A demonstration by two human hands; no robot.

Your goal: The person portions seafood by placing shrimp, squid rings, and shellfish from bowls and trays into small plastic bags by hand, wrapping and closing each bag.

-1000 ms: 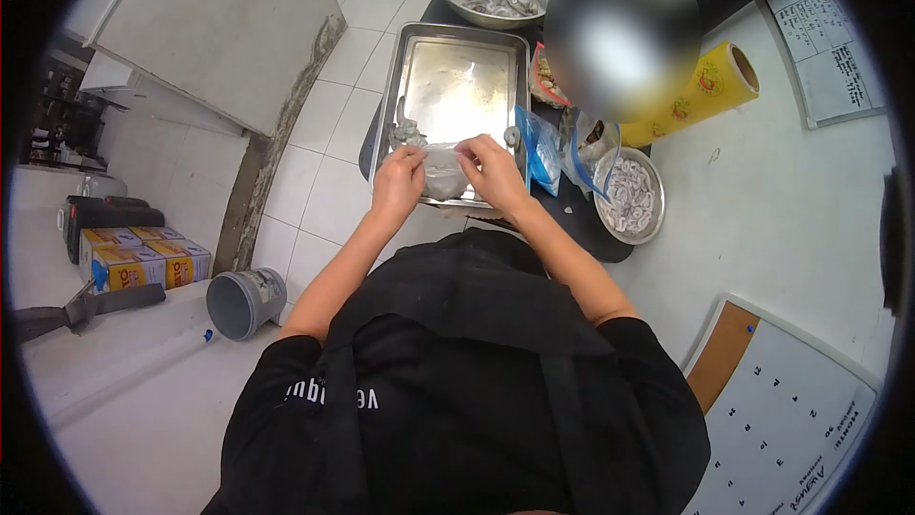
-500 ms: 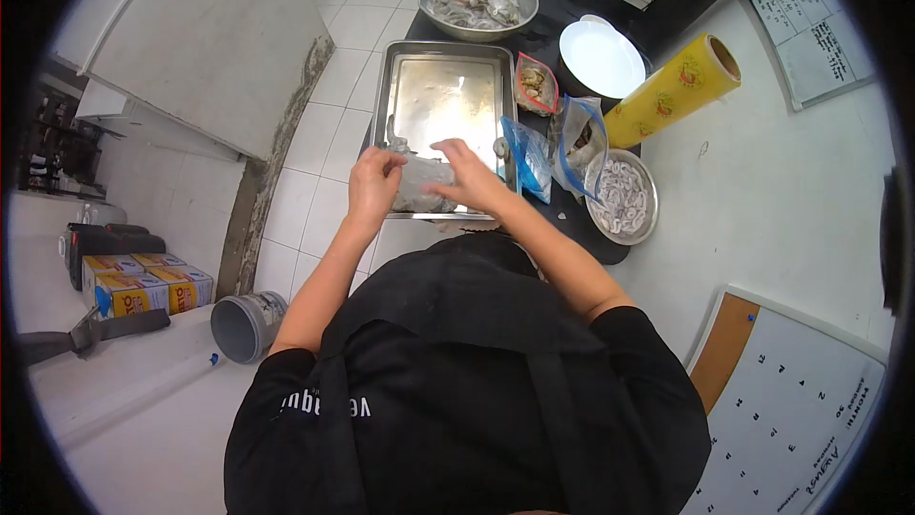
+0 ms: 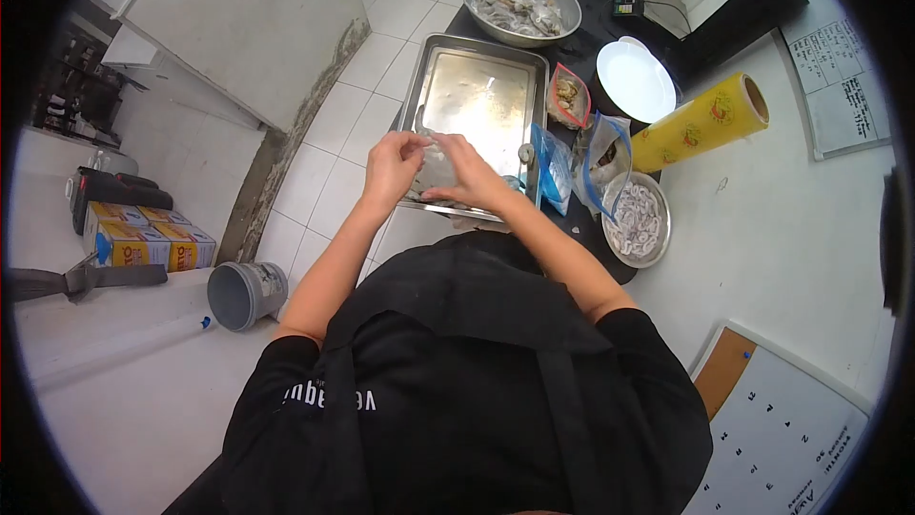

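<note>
A greyish packet in clear plastic (image 3: 437,170) lies at the near end of a metal tray (image 3: 530,67); its contents are hard to make out. My left hand (image 3: 393,170) is closed, pinching the packet's left upper edge between thumb and fingers. My right hand (image 3: 477,177) curves around the other side, thumb low and fingers high, gripping it. The fingertips of both hands nearly meet at the top. A small grey piece (image 3: 525,153) rests by the tray's right side.
Beyond the tray stands a metal bowl (image 3: 524,34) of plastic-wrapped pieces. To the right are a red-edged zip bag (image 3: 569,96), a blue-edged bag (image 3: 553,167), a bowl of pale rings (image 3: 637,220), a white lidded pot (image 3: 634,77) and a yellow film roll (image 3: 701,122).
The view has shifted, so the tray and bowls sit further right. My right hand's fingers have come closer to my left hand's fingertips over the packet.
</note>
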